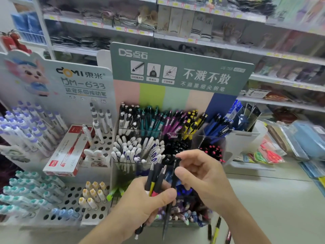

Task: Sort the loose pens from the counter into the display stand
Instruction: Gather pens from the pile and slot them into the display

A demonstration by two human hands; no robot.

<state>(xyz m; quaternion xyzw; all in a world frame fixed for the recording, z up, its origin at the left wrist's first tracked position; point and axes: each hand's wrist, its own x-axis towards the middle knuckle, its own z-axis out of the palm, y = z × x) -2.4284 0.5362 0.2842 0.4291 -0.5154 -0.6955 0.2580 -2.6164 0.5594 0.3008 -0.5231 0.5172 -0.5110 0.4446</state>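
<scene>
My left hand (140,203) grips a bunch of several dark pens (155,180), tips up, with yellow and pink bands showing. My right hand (198,175) pinches one black pen (174,175) from that bunch between thumb and fingers. Both hands hover in front of the clear tiered display stand (202,136), which has a green header card. Its compartments hold white, teal, purple, yellow, blue and black pens. Loose pens (217,229) lie on the counter at the bottom, right of my left forearm.
A white perforated stand (98,215) with purple, teal and yellow capped pens is at the left, with a red-and-white pen box (65,152) lying on it. Packaged stationery (295,138) lies at the right. Shop shelves (193,41) rise behind the counter (274,199).
</scene>
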